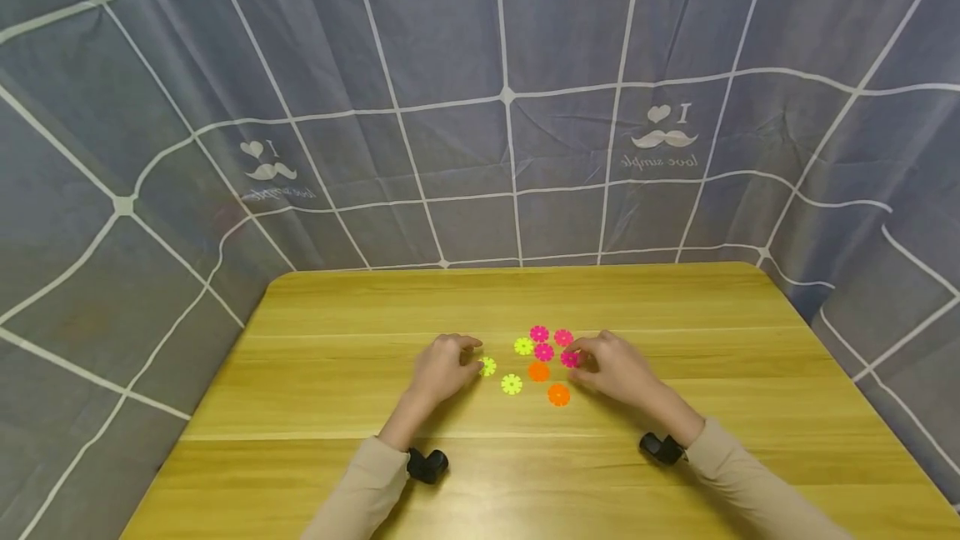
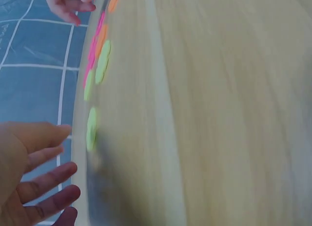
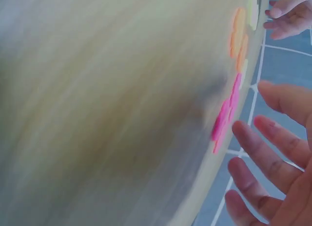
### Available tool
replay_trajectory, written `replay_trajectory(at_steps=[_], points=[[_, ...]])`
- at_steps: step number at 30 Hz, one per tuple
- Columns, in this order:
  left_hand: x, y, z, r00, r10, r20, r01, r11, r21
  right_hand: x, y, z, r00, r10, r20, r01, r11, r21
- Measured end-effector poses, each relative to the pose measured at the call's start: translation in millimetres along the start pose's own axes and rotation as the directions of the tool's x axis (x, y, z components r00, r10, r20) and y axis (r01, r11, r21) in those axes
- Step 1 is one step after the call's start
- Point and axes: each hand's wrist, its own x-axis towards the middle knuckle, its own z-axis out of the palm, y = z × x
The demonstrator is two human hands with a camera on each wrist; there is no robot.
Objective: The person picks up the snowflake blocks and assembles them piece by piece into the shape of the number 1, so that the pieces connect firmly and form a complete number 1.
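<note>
Small flat notched discs, flower-like in outline, lie on the wooden table in a loose cluster. Nearest my left hand (image 1: 444, 367) is a yellow-green disc (image 1: 487, 367); fingers and thumb are apart beside it, and in the left wrist view the hand (image 2: 36, 179) holds nothing. My right hand (image 1: 618, 369) hovers at the pink disc (image 1: 570, 358) on the cluster's right side. Its fingers (image 3: 263, 155) are spread and loosely bent, with nothing gripped in the right wrist view. Between the hands lie another yellow-green disc (image 1: 512, 384) and an orange disc (image 1: 558, 395).
The wood-grain table (image 1: 337, 390) extends around the discs on all sides. Behind it and at both sides hangs a grey-blue curtain (image 1: 450, 148) with white grid lines. Black wrist-worn cameras sit on the left wrist (image 1: 427, 466) and the right wrist (image 1: 662, 448).
</note>
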Motion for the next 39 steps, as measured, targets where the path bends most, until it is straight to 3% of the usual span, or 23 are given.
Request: replay_trajectory(at_steps=[4, 17, 39], points=[[1.6, 5.6, 6.3, 0.999, -0.031, -0.01, 0.031, 0.999, -0.009, 0.0, -3, 3, 0.999, -0.009, 0.05, 0.008, 1.0, 0.02], [4.1, 13.1, 11.0, 0.995, -0.101, 0.007, 0.101, 0.995, 0.01, 1.5, -7, 11, 0.994, 0.003, 0.114, -0.009, 0.999, 0.051], [0.9, 10.7, 10.1, 0.994, -0.096, 0.051, 0.094, 0.995, 0.039, 0.2, -10, 11, 0.989, -0.039, 0.146, 0.031, 0.998, 0.052]])
